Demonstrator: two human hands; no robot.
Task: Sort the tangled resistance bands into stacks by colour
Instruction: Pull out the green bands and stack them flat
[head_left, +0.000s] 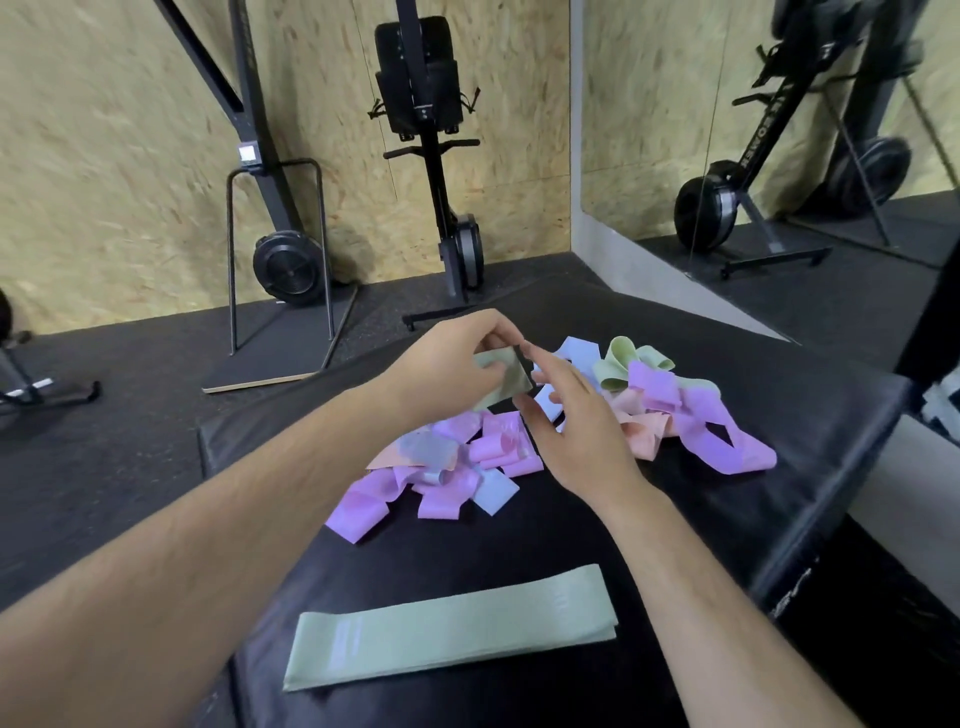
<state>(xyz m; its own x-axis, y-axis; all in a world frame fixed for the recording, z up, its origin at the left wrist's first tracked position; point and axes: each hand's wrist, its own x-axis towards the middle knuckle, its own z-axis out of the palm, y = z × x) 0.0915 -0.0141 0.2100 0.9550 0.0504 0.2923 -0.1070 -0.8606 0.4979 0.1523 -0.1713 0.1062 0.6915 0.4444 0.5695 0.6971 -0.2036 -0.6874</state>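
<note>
Left hand (457, 358) is raised over the heap, thumb and fingers pinching a sage-green fabric loop band (503, 382) by its upper left corner. Right hand (576, 431) sits close beside it — hands nearly together — with fingers almost straight against the band's right edge. Whether the thumb beneath actually nips the band, I cannot tell.

Below them is a tangled heap of soft loop bands (519, 447): lilac-pink, pale blue, peach, and more green at the far side, spread on a black padded mat (779, 467). Nearer the person, well apart from the heap, a flat sage-green band (452, 629) lies squared-off; this looks like the start of the green stack.

Handling, as judged: light, limp, stretchy cloth, not fragile and not slippery (the woven face should give grip). It will droop and fold wherever unsupported, and drag neighbours if threaded through them. Best hold — one short end in each hand, pulled gently taut so the loop flattens, then laid edge-to-edge on the flat one. A single-corner pinch would likely let it twist.
</note>
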